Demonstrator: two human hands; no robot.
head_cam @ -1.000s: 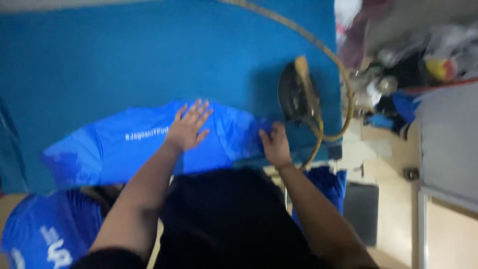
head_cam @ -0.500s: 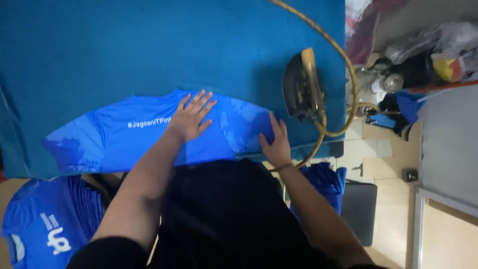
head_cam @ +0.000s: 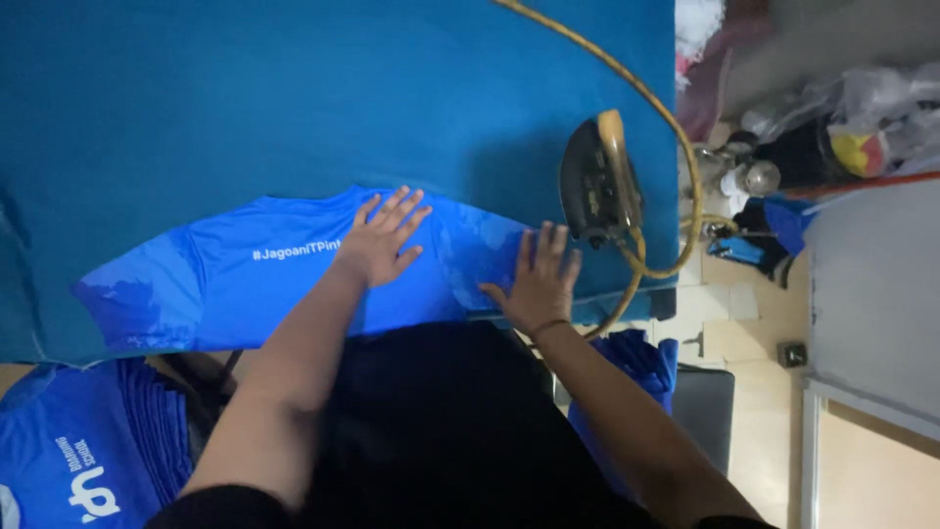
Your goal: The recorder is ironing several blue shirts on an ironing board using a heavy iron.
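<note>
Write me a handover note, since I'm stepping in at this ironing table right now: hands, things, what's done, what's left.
Left hand: flat, fingers spread, pressing on the blue shirt.
Right hand: flat on the shirt's right end, near the table edge.
Shirt lies spread across the teal ironing surface.
Iron stands on its end to the right, untouched, its yellow cord looping off the table.
Stack of blue shirts sits lower left.
Done: shirt laid out, being smoothed by hand.
Left: likely ironing it; neither hand holds the iron.
</note>
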